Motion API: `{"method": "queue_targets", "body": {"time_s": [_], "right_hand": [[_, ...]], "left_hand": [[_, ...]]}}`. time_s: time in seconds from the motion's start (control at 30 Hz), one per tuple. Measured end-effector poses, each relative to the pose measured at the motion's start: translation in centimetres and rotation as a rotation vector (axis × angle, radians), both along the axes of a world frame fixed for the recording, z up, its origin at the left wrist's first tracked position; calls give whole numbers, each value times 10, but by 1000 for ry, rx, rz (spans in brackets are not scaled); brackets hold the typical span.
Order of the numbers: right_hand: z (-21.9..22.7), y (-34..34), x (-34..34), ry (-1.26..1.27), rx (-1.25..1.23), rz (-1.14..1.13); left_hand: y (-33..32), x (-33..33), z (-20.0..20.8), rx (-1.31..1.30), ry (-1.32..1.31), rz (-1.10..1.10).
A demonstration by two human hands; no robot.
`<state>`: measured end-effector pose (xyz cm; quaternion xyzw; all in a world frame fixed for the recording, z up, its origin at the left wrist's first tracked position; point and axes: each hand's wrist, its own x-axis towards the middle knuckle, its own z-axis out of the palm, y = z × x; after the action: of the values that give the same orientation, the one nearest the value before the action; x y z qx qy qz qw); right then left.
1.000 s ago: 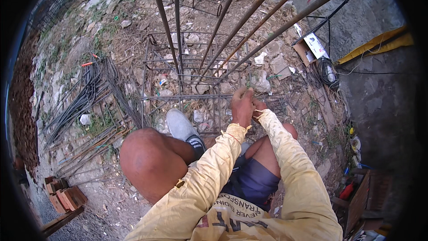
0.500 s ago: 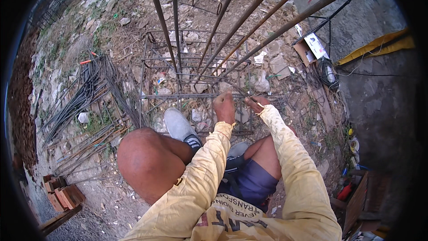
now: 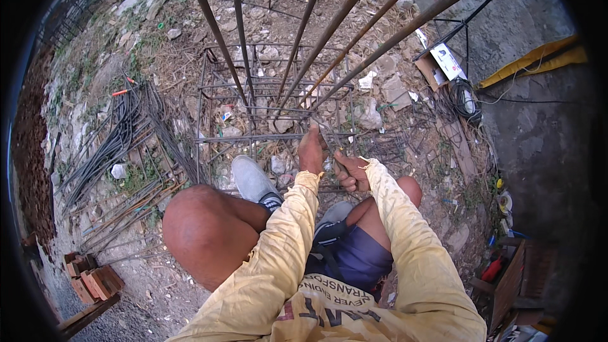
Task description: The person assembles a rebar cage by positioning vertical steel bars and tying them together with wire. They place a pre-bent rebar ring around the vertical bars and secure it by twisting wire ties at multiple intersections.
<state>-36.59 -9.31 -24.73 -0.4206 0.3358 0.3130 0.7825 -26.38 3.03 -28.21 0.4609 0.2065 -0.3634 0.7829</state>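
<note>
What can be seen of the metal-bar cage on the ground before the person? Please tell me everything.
The cage is an open, boxy grid of thin, dark brownish-grey bars, steel by their look. It rests on rubble-strewn ground, and six long bars appear to rise from it. The left grip is at its near side; contact is unclear.

steel mesh [image 3: 275,137]: dark bars crossed into a rectangular grid, flat on rubbly ground | long bars [image 3: 342,20]: six, one rust-orange, rising from the mesh, fanning apart toward the top edge | thin dark strand [image 3: 330,134]: slanting between left hand [image 3: 311,151] and right hand [image 3: 351,174], kind unclear
</note>
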Motion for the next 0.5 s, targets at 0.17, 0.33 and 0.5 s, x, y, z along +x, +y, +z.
{"method": "queue_targets", "body": {"time_s": [0.17, 0.33, 0.5], "right_hand": [[-5, 12, -9, -119, 69, -63], [-22, 21, -12, -413, -1218, 63], [-39, 17, -25, -636, -1841, 105]], "left_hand": [[0, 4, -10, 105, -215, -149], [-8, 6, -32, 167, -446, -123], [-6, 1, -6, 352, -561, -142]]}}
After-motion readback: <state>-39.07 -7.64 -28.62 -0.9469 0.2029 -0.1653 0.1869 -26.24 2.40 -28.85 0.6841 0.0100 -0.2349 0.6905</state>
